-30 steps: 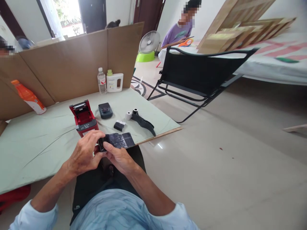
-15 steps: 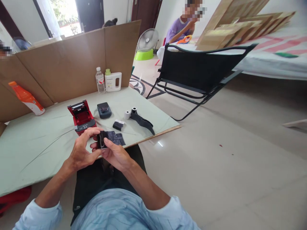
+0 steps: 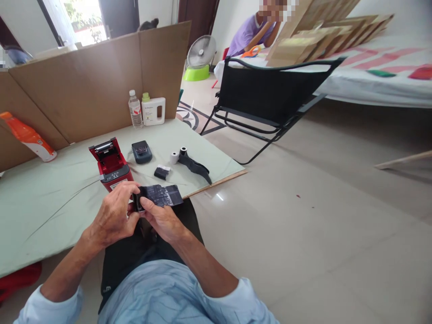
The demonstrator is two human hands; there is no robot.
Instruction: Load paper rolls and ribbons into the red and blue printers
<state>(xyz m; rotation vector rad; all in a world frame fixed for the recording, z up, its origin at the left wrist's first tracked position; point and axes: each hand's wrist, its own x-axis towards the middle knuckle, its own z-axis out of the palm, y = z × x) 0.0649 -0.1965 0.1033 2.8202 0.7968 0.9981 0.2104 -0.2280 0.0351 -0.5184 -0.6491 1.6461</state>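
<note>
Just over the table's front edge, my left hand [image 3: 116, 209] and my right hand [image 3: 164, 220] grip a black paper roll [image 3: 136, 198] between them. Its loose dark strip [image 3: 165, 195] sticks out to the right, with greyish marks on it. My left fingers curl round the roll's left side, while my right thumb presses on its face. Right behind my left hand stands a red label printer [image 3: 111, 164] with its lid raised. A small dark grey device [image 3: 141, 152] sits to the right of the printer. In front of that lies a small black-and-white block [image 3: 162, 172].
Two small rolls [image 3: 174, 157] stand on the table [image 3: 67, 193], one trailing a black strip [image 3: 195, 168]. Behind are an orange bottle [image 3: 30, 139], a water bottle [image 3: 135, 110], a white jug [image 3: 153, 110] and a cardboard screen [image 3: 84, 90]. A black folding chair [image 3: 270, 92] stands right; a person in purple sits beyond.
The loose strip reaches further right and shows more of its length. Both hands stay on the roll. The whole view has shifted slightly, so things sit further left.
</note>
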